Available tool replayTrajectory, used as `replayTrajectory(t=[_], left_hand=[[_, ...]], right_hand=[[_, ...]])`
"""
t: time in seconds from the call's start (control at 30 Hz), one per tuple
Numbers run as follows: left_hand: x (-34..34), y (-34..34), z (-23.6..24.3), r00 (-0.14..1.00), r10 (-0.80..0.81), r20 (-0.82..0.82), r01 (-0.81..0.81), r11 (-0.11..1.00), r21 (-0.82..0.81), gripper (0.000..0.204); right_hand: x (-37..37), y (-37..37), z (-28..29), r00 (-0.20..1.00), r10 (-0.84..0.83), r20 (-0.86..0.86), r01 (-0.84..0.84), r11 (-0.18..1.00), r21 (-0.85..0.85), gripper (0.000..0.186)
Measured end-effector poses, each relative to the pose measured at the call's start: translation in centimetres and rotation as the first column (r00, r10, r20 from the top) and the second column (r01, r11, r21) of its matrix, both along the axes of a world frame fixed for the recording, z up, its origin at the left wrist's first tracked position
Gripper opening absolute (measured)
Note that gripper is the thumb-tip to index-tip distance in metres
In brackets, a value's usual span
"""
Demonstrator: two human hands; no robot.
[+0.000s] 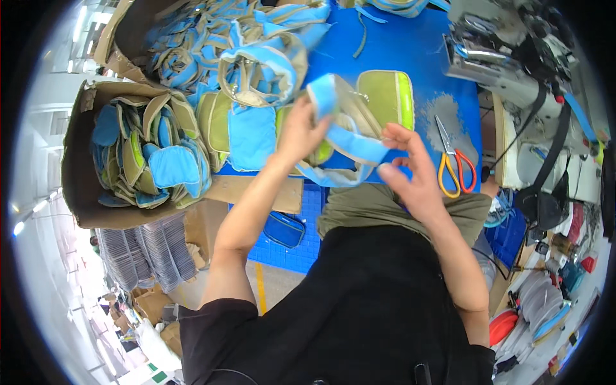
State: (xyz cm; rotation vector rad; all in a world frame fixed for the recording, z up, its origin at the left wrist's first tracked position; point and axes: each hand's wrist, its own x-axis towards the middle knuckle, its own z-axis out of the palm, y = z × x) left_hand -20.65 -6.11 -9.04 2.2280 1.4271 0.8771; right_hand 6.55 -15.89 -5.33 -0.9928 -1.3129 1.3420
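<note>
My left hand (300,133) grips a looped fabric strip (357,144), light blue and beige, sewn like the side band of a small pouch. The band is partly smeared by motion. Just right of the loop, my right hand (414,168) has its thumb and fingers apart, with the fingertips close to the band's blue end. Whether they touch it is hard to tell. Behind the loop lies a lime-green padded panel (383,96) with a pale edge. A light blue fabric panel (251,138) rests left of my left hand, over green ones.
Orange-and-red-handled scissors (454,168) lie on the blue table (401,48) at right, by grey lint and a sewing machine (494,64). At left, a cardboard box (77,173) holds many panels. Behind, more blue-and-beige bands (256,38) are heaped. A blue pouch (284,230) sits below the table.
</note>
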Motion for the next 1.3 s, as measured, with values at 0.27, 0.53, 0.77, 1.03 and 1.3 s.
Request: replayTrajectory(t=[0.27,0.53,0.77,1.03,1.3], left_hand=[[2.4,0.0,2.4,0.978,-0.206,0.041,0.207,0.978,-0.023,0.028],[-3.1,2.2,1.1,0.819,-0.12,-0.561,0.164,0.986,0.03,0.018],[-9.5,9.2,12.6,0.94,0.299,0.163,-0.307,0.951,0.025,0.016],[-6.2,6.0,12.3,0.944,0.269,0.19,-0.233,0.953,-0.194,0.04],[10.9,-1.5,9.1,0.401,0.228,0.887,0.653,0.608,-0.451,0.044]], right_hand=[[-1.4,1.4,-2.7,0.947,-0.114,-0.299,0.005,0.939,-0.343,0.046],[3.6,-1.7,2.8,0.888,-0.161,-0.43,0.04,0.96,-0.276,0.063],[3.8,-2.7,4.8,0.883,-0.028,-0.468,-0.097,0.966,-0.241,0.073],[2.3,-2.0,3.1,0.967,0.116,-0.227,-0.145,0.983,-0.114,0.052],[1.6,-1.9,3.4,0.996,0.081,0.043,-0.075,0.989,-0.127,0.048]])
